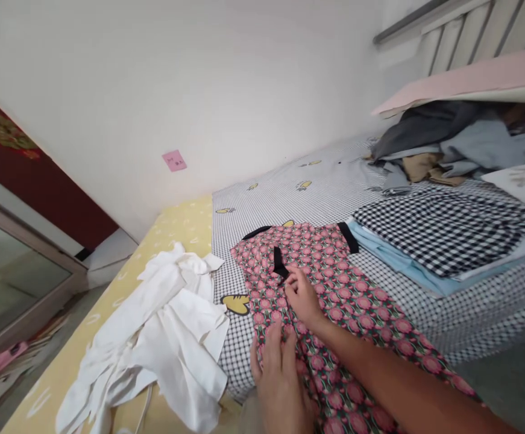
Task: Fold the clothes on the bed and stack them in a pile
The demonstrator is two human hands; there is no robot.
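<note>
A pink floral dress with black trim lies spread on the bed, its upper end away from me. My right hand reaches across it from the right, with thumb and fingers pinched at the front opening, just below the black collar. Nearer to me, my left hand lies on the dress with its fingers stretched out, beside the opening. The black cuff of one sleeve shows at the upper right. The lower part of the dress runs out of view under my right forearm.
A crumpled white garment lies on the yellow bedding to the left. Folded checked cloth tops a stack on the right. Behind it is a clothes heap under a pink board. The wall borders the bed's far side.
</note>
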